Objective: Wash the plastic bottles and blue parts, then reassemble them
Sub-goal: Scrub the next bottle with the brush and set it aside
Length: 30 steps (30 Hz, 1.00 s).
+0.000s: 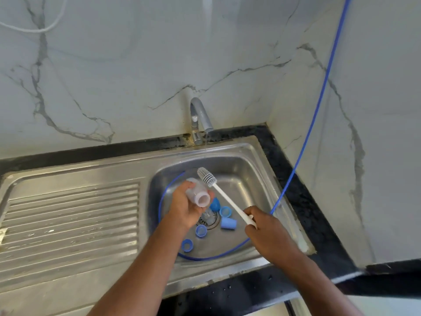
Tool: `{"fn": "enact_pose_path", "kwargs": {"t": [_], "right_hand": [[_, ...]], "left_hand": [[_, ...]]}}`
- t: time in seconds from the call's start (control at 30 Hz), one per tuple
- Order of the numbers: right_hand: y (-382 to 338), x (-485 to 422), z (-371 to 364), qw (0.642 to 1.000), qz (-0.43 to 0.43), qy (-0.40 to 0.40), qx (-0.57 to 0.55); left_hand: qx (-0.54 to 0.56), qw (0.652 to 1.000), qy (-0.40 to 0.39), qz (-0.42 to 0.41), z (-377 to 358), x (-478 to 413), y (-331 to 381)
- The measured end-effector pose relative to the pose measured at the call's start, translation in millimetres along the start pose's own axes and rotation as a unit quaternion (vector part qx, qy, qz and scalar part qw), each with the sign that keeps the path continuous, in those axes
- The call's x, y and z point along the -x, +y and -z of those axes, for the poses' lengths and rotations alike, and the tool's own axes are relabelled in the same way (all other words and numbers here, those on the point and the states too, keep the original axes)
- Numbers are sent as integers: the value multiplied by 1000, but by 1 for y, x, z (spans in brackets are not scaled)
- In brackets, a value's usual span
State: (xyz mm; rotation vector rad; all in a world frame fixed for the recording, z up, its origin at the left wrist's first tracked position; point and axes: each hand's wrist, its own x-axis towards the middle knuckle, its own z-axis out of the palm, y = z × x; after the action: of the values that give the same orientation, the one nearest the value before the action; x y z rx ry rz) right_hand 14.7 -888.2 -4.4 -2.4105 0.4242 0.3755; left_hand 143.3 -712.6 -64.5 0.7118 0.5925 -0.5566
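Clear plastic bottle (pixel 197 194) gripped sideways in the left hand (pixel 185 207), fingers curled round its body, open mouth turned to the right, held above the sink (pixel 250 169) bowl. White bottle brush (pixel 218 192) held by the handle end in the right hand (pixel 262 224), fingers closed round it, bristle head up just beside the bottle, not inside. Below, on the bowl floor around the drain (pixel 208 218): a blue cap (pixel 228 223) on its side, three blue rings (pixel 201 231), a blue dome-shaped piece (pixel 214 204).

Possible trouble from here: wet plastic slipping out of the grip while pushing the brush in; missing the narrow mouth and knocking the bottle loose; a thin stream from the tap (pixel 200 119) washing a loose blue piece onto the drain. Blue hose (pixel 319 106) looped round the bowl, apt to snag the brush handle or a wrist.

Around: stainless steel, with a ribbed draining board (pixel 68 213) on the left; black stone counter (pixel 307 201); white marble-look wall (pixel 114 76) with grey veins, meeting in a corner on the right.
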Motion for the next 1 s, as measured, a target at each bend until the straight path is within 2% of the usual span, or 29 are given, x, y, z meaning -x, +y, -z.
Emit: {"fn": "enact_pose_path", "kwargs": {"t": [0.07, 0.23, 0.4, 0.5, 0.6, 0.77, 1.0], "right_hand": [[13, 7, 4, 1000, -17, 22, 2], [62, 35, 31, 979, -111, 158, 57], [96, 68, 65, 953, -227, 188, 68], [104, 76, 72, 943, -258, 201, 56], [113, 68, 72, 938, -267, 213, 57], [141, 19, 66, 947, -227, 217, 66], [159, -53, 48, 962, -157, 217, 57]], "left_hand": [[-23, 999, 1, 41, -5, -1, -25], [-50, 993, -1, 106, -24, -5, -77], [-61, 991, -1, 121, -44, -1, -99], [-82, 988, -10, 134, -54, 3, -113], [-111, 982, -21, 153, -61, 7, -130], [-108, 979, -30, 171, -67, 17, -144], [-109, 983, 18, 145, -55, 18, -131]]}}
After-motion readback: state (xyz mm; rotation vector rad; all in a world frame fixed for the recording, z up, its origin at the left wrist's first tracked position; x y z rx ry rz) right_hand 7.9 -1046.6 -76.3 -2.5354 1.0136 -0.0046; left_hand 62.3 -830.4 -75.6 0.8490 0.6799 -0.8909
